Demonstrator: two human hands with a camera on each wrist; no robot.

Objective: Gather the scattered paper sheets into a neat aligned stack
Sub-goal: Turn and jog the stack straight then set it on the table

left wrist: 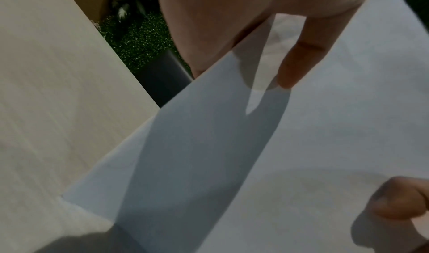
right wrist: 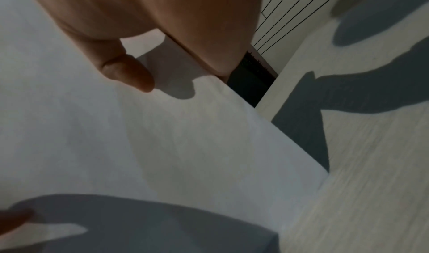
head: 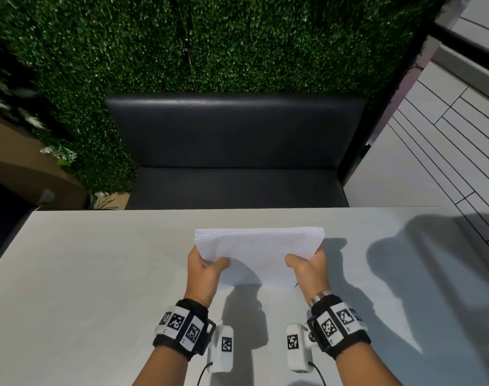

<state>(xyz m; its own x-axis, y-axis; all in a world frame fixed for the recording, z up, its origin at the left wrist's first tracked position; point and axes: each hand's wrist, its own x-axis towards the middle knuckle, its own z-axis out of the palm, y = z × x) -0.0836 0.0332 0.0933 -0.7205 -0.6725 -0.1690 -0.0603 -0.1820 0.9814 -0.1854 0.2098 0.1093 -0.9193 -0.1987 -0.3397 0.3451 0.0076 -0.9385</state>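
Note:
A stack of white paper sheets (head: 258, 252) is held upright on its lower edge above the pale table (head: 98, 274), top edge tilted away from me. My left hand (head: 207, 267) grips its left side, thumb on the near face. My right hand (head: 304, 267) grips the right side the same way. In the left wrist view the paper (left wrist: 278, 156) fills the frame, with my thumb (left wrist: 299, 62) lying on it. The right wrist view shows the sheets (right wrist: 162, 137) with a thumb (right wrist: 130, 73) pressed on them. The fingers behind the paper are hidden.
A dark padded bench (head: 235, 151) stands beyond the table's far edge, with a green hedge wall (head: 210, 43) behind it. Pale tiled floor (head: 438, 140) lies to the right. Shadows of my arms and head fall on the right half of the table.

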